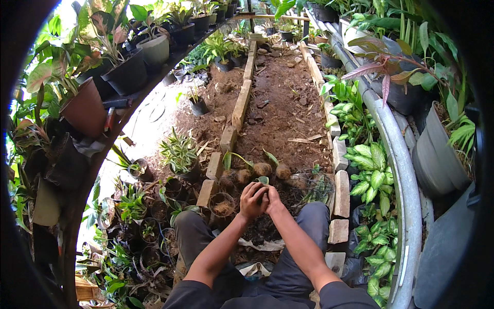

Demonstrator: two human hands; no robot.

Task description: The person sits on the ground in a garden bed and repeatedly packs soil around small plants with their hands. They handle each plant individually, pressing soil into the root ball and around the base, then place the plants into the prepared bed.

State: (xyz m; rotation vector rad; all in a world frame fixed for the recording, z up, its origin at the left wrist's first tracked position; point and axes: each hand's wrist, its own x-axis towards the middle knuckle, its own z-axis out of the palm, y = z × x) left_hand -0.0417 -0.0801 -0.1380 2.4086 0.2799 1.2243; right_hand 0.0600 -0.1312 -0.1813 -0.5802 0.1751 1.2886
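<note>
My left hand (252, 200) and my right hand (272, 199) are cupped together between my knees, fingers closed around a small plant. Only its green leaf (263, 180) shows above the fingers; its base is mostly hidden in my grip. Just beyond my hands sits a row of brown fibre-wrapped root balls, among them one root ball (262, 170) and another (282, 171), some with single long leaves rising from them. Beside my left wrist stands a clear round pot (222, 205) with brown fibre in it. Dark loose soil (262, 226) lies beneath my hands.
Brick edging (241, 105) borders the soil bed (280, 110) ahead. Potted plants crowd the left, with a variegated one (179, 154) nearest the bed. A raised shelf (95, 170) curves along the left; a grey metal pipe (399, 170) runs along the right above leafy plants (371, 170).
</note>
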